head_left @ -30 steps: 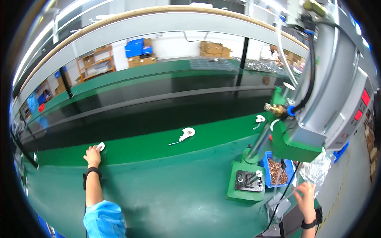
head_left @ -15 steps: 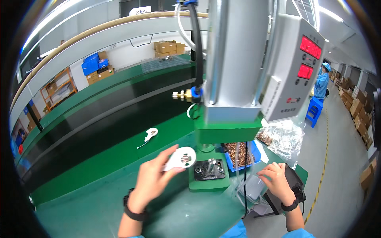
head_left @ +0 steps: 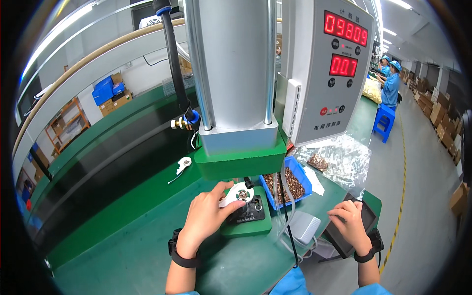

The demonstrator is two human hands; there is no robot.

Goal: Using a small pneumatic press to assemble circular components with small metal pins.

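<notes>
My left hand (head_left: pixel 200 219) is closed on a white plastic part (head_left: pixel 228 199) with a round, open-centred head and a narrower body, pinched between thumb and fingers. The part's round head lies over the black fixture plate (head_left: pixel 251 214) on the green base of a press, just below the press's green head block (head_left: pixel 236 166). Whether part and fixture touch I cannot tell. My right hand (head_left: pixel 351 222) hovers at the right above a dark tray (head_left: pixel 335 240). Its fingertips come together, and anything between them is too small to see.
A blue bin (head_left: pixel 306 191) of small copper-coloured pieces stands right of the press. Beyond it lies a clear plastic bag (head_left: pixel 350 164). A grey box (head_left: pixel 307 227) with tubing sits nearer. Another white part (head_left: pixel 184 162) lies at left. People (head_left: pixel 392 88) work in the background.
The white part in my left hand has moved right, from beside the fixture to over it. My right hand stays near the tray. The view has shifted, with the press now further left.
</notes>
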